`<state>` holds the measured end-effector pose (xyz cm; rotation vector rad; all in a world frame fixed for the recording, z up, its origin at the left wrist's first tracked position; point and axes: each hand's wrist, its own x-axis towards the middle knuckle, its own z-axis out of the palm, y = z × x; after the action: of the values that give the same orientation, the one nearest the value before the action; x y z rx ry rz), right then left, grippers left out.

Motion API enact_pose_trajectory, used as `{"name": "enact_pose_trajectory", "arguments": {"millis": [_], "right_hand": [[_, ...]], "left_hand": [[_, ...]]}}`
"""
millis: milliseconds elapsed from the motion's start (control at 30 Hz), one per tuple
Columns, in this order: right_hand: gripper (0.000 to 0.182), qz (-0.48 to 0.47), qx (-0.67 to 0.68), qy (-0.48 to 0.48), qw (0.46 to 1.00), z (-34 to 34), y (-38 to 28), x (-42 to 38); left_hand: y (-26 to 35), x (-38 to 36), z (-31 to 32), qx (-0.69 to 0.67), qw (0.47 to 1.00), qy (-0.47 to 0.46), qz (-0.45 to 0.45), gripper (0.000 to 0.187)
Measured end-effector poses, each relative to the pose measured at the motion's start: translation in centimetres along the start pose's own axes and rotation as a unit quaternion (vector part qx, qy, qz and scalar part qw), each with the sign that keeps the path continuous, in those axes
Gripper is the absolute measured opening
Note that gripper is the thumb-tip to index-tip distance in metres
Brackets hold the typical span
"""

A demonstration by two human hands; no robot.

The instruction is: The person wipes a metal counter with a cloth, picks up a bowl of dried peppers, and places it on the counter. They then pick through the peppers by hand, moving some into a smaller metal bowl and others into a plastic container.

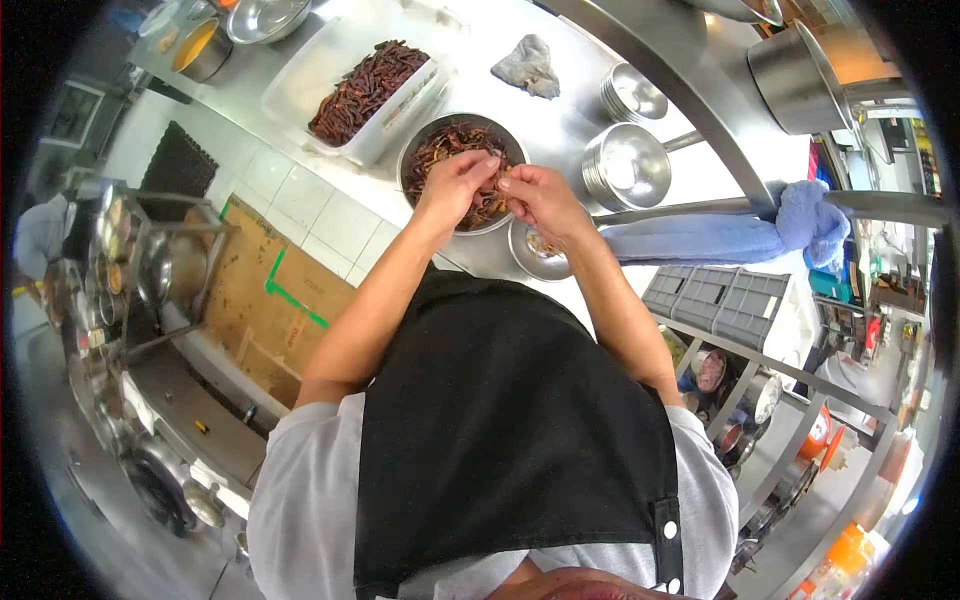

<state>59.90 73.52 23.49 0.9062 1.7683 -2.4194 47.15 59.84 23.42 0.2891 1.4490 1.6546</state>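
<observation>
Both hands work over a round metal bowl (404, 160) of dried chillies (452, 143), which look split, with pale bits among them. My left hand (458, 188) is closed in a pinch at the bowl's middle. Close beside it, my right hand (545, 203) pinches over the bowl's right rim. A dried chilli seems to be between the fingertips, mostly hidden by them. Partly under my right wrist is a smaller metal bowl (540, 265) with some yellowish bits. Up and left, a clear plastic tub (395, 125) holds a heap of whole dark-red dried chillies (370, 90).
A crumpled grey cloth (527, 67) lies on the white worktop beyond the bowl. Stacked metal bowls (627, 165) stand to the right. A blue towel (700, 238) is wrapped on a metal rail near my right forearm. Grey crates (715, 300) sit below it.
</observation>
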Motion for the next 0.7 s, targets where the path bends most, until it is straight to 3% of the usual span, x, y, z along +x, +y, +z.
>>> {"name": "enact_pose_trajectory", "arguments": {"millis": [67, 400, 500, 600, 700], "right_hand": [[0.015, 0.006, -0.026, -0.004, 1.0, -0.5, 0.2, 0.2], [0.019, -0.009, -0.035, 0.007, 0.999, -0.5, 0.1, 1.0], [0.019, -0.066, -0.088, -0.024, 0.994, -0.7, 0.2, 1.3], [0.018, -0.122, -0.143, -0.072, 0.98, -0.6, -0.9, 0.5], [0.013, -0.113, 0.019, -0.107, 0.988, -0.2, -1.0, 0.4]], "left_hand": [[-0.8, 1.7, -0.4, 0.051, 0.997, -0.042, 0.032, 0.023], [-1.5, 2.1, -0.1, -0.003, 1.0, 0.001, -0.019, 0.016], [-1.6, 2.5, -0.5, -0.044, 0.998, -0.023, -0.041, 0.014], [-3.1, 3.9, -1.8, -0.144, 0.981, -0.106, -0.082, 0.01], [-3.3, 4.3, -2.8, -0.204, 0.964, -0.099, -0.142, 0.006]]}}
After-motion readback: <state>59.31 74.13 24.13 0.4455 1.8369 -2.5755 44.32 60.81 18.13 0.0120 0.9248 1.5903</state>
